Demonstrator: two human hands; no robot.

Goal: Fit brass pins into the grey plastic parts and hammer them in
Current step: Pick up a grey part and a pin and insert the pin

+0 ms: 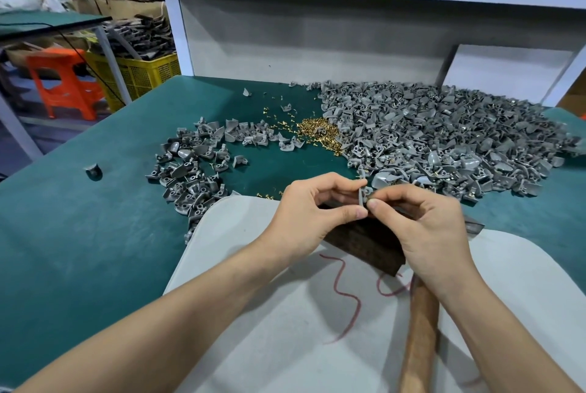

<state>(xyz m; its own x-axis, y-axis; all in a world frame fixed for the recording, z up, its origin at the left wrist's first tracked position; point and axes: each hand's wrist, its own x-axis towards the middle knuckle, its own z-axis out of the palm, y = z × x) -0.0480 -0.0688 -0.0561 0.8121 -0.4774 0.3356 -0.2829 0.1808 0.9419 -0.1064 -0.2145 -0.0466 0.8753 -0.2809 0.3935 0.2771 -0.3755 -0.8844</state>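
Head view: nearest, a wooden hammer handle [418, 329] lies untouched on the pale board [253, 313], its head end hidden under the right wrist. Beyond it a dark block [364, 243] sits on the board, and just above that block both hands meet. The left hand [314, 212] pinches a grey plastic part [363, 194] between thumb and forefinger, and the right hand [425, 227] pinches at the same part from the other side. Whether a pin is between those fingertips is hidden. This looks like the fitting step. Next, the part likely needs setting on the block, then the right hand must free itself for the hammer. Farther off lie the brass pins [317, 131] and the big heap of grey parts [444, 139] on the green table [79, 218].
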